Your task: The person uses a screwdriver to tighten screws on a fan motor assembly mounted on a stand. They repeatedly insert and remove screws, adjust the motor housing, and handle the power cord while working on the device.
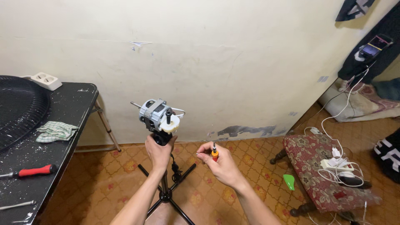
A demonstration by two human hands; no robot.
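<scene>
A: What were the hands doing?

B: The left hand [158, 151] gripped the black stand pole just beneath the grey fan motor [158, 115] at centre frame. The right hand [222, 161] pinched a small orange-handled screwdriver [214, 153], held upright.

A: Doing it well?

B: I'd judge: steady the motor and seat the tip squarely. Its thin metal shaft pointed towards upper left, towards the black bench [66, 125].

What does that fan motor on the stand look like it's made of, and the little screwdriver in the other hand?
The fan motor looks like bare grey metal with a dull sheen, strapped by a darker band; its front cap seems cream plastic, smooth and matte. The left hand grips the black stand under it. The screwdriver in the right hand seems to have an orange plastic handle and a thin dark metal shaft.
</scene>
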